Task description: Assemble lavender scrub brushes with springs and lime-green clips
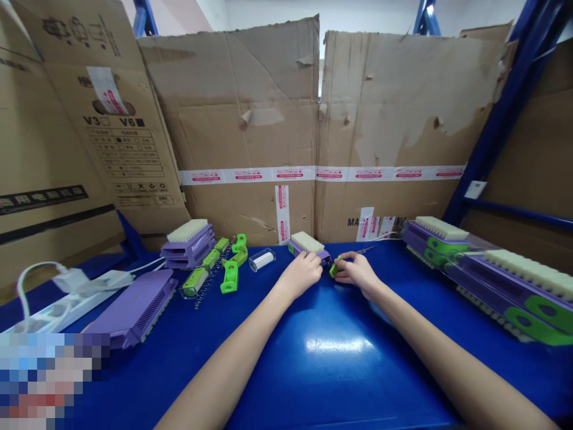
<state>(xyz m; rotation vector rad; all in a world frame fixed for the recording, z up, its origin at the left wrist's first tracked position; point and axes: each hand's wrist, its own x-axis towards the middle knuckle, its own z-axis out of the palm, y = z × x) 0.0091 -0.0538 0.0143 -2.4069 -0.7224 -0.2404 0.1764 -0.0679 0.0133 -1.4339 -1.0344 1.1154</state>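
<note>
A purple plastic block with a cream bumpy top [307,242] lies on the blue table ahead of me. My left hand [301,273] is closed on the block's near side, its fingers partly covering it. To the right, my right hand [359,272] pinches a small green plastic piece [333,270] by the block's right end. A dark, see-through part [327,261] shows between the two hands; its kind is unclear. Whether the green piece touches the block I cannot tell. A thin pointed tool [368,248] lies just beyond my right hand.
On the left are stacked purple blocks [190,248], a purple housing [132,304], green pieces [230,276], springs [206,285], a clear case [262,260] and a power strip [107,286]. More purple-and-green blocks [487,280] line the right. Cardboard [242,119] walls the back.
</note>
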